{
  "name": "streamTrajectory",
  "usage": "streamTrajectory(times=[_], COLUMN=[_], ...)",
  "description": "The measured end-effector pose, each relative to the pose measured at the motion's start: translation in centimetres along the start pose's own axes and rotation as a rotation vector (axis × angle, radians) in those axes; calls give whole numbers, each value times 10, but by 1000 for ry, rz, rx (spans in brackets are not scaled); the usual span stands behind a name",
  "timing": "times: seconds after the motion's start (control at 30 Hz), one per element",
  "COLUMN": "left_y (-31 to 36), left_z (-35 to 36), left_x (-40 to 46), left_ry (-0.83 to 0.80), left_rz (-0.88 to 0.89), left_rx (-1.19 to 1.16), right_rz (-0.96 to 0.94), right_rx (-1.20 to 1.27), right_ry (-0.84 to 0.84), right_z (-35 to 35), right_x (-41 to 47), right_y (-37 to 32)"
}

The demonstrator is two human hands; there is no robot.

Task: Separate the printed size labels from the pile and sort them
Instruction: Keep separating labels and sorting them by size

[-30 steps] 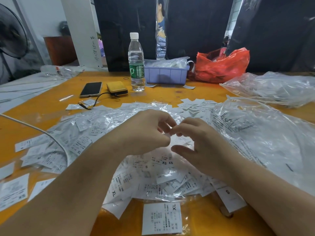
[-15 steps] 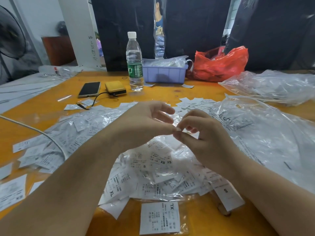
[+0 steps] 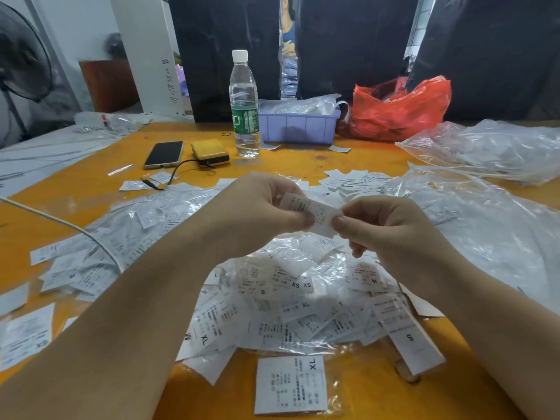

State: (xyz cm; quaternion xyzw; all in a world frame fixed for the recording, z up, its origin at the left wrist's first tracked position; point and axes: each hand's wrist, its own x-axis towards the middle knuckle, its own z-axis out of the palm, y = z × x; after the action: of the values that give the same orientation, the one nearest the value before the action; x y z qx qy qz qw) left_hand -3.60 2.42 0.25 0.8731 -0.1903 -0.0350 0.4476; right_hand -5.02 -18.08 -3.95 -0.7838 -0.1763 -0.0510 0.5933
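A pile of white printed size labels (image 3: 288, 304), many in clear plastic sleeves, covers the orange table (image 3: 75, 189) in front of me. Letters such as XS, S, M and XL show on them. Above the pile my left hand (image 3: 260, 207) and my right hand (image 3: 385, 228) hold one white label (image 3: 312, 212) between them, each pinching an end with thumb and fingers. A single XL label (image 3: 291, 384) lies alone near the front edge, and a long S label (image 3: 406, 331) lies at the pile's right.
A water bottle (image 3: 244, 107), a phone (image 3: 164, 154) and a yellow box (image 3: 209, 152) with a cable stand further back. A lilac bin (image 3: 298, 127) and a red bag (image 3: 400, 110) sit at the rear. Clear plastic bags (image 3: 485, 225) spread to the right. A white cable (image 3: 60, 222) crosses left.
Both hands have risen off the pile. A white label, not visible between the fingertips before, is now stretched out between the two hands.
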Motion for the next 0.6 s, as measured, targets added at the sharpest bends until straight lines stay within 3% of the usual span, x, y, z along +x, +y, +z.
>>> streamTrajectory(times=[0.2, 0.37, 0.6], left_y=[-2, -2, 0], left_z=[0, 2, 4], left_x=[1, 1, 0], left_ry=[0, -7, -30], left_rz=[21, 34, 32], left_rx=[-110, -144, -125], right_rz=[31, 69, 56], right_rx=[95, 270, 222], right_ry=[34, -56, -78], right_z=[1, 1, 2], right_x=[-2, -1, 0], right_y=[-6, -5, -2])
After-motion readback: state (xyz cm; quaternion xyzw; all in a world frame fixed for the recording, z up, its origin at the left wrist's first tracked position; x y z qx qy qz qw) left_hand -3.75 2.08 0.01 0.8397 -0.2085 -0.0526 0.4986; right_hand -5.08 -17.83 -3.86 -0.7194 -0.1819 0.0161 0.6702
